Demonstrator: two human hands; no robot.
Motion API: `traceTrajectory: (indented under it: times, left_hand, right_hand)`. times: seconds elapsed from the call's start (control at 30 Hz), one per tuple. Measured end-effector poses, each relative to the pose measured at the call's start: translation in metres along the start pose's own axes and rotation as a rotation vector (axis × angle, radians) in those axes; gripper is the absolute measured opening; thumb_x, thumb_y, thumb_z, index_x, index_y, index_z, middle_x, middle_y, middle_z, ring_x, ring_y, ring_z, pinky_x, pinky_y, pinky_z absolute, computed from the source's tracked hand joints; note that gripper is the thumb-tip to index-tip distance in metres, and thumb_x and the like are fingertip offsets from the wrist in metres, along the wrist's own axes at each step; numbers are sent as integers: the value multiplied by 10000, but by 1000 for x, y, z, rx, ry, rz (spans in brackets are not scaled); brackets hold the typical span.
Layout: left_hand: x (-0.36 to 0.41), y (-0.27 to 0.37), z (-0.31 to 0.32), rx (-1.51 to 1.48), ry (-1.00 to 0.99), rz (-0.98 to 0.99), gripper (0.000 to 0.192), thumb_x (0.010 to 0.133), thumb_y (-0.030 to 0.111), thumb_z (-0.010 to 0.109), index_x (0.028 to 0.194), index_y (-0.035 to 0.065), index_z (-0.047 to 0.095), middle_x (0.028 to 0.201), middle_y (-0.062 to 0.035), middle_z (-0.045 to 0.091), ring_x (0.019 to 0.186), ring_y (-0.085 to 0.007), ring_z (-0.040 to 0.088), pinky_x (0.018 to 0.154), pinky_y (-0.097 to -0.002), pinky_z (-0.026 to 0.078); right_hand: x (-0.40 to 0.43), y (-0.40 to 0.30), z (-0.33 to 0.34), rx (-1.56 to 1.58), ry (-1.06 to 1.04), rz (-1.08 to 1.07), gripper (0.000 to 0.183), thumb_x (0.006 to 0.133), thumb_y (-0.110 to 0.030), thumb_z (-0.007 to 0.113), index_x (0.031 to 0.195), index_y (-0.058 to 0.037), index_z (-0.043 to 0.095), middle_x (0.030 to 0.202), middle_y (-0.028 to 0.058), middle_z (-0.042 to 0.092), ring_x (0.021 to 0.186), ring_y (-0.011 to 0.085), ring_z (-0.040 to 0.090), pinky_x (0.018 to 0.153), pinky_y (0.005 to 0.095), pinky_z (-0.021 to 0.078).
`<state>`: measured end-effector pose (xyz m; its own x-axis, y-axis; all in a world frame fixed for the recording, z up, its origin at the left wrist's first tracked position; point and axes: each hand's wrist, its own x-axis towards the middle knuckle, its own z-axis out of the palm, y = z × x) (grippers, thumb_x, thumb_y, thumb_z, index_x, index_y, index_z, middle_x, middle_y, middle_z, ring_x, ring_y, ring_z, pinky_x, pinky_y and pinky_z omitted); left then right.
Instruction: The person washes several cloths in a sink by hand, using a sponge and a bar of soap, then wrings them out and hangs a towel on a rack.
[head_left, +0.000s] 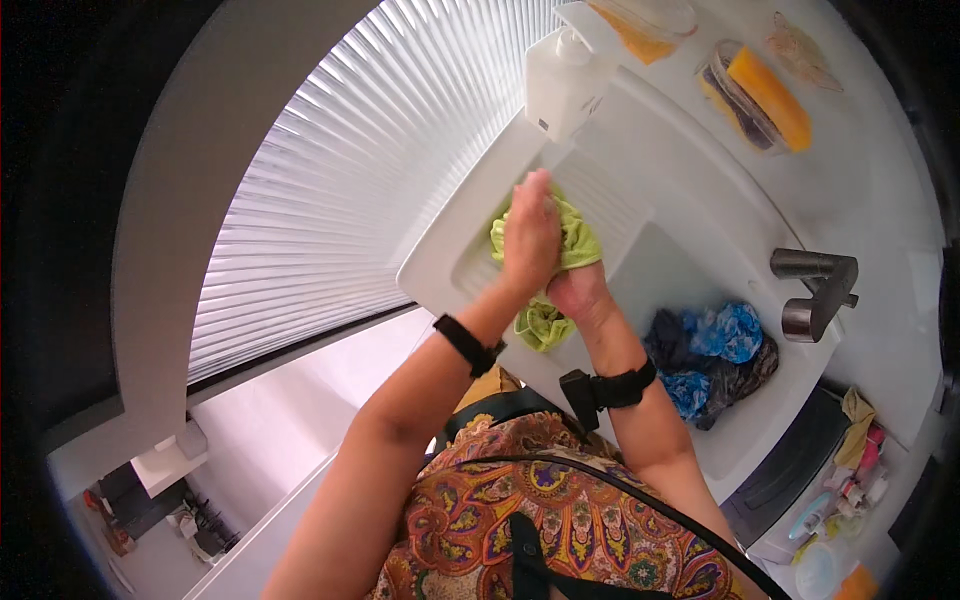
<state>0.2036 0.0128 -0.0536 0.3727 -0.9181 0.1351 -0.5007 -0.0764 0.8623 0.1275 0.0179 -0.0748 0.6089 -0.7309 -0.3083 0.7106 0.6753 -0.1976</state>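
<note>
My left hand (531, 236) presses down on a lime-green cloth (581, 234), fingers together and pointing away from me. My right hand (576, 289) is below it with the palm side up; the cloth covers its fingers. Both are over the ribbed washboard part (611, 199) of a white laundry sink. Another green piece of cloth (541, 327) hangs below the hands; whether it joins the first cannot be told. In the basin, dark and bright blue wet clothes (724, 334) lie in a heap.
A dark metal faucet (814, 281) reaches over the basin from the right. A white pump bottle (559, 86) stands at the sink's far corner. Behind are a container with a yellow sponge (771, 97) and a ribbed translucent panel (360, 172). A dark-topped appliance (795, 450) stands at right.
</note>
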Motion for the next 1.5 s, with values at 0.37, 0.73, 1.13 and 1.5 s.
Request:
traceTrajectory:
  times: [0.37, 0.73, 1.13, 1.5]
  left_hand:
    - [-33, 1, -33, -1180, 35, -722, 376, 944, 245, 360, 1192, -32, 418, 1132, -152, 521, 1035, -235, 504, 885, -337, 425]
    - [4, -52, -27, 655, -292, 345, 396, 697, 154, 607, 1086, 92, 571, 1109, -120, 559, 1048, -329, 522, 866, -368, 433]
    - [-7, -2, -17, 235, -155, 374, 380, 774, 132, 588, 1114, -8, 491, 1115, -179, 528, 1027, -306, 511, 896, -346, 392]
    - [-7, -8, 5, -63, -64, -120, 364, 855, 70, 401, 1214, 8, 415, 1113, -265, 513, 1064, -387, 486, 900, -403, 381]
  right_hand:
    - [8, -17, -22, 105, 243, -90, 366, 900, -359, 424, 1116, -78, 513, 1055, 82, 563, 960, 238, 558, 887, 416, 459]
    - [-3, -43, -34, -15, 43, 144, 310, 883, -187, 494, 1164, -60, 469, 1091, 76, 536, 981, 207, 541, 883, 390, 467]
    - [-8, -31, 10, 44, -88, 70, 445, 928, -409, 308, 1226, -106, 441, 1185, 62, 510, 1078, 204, 497, 942, 350, 401]
    - [6, -6, 3, -173, 168, -103, 415, 899, -377, 459, 1198, -89, 464, 1125, 35, 525, 1026, 166, 514, 860, 313, 444]
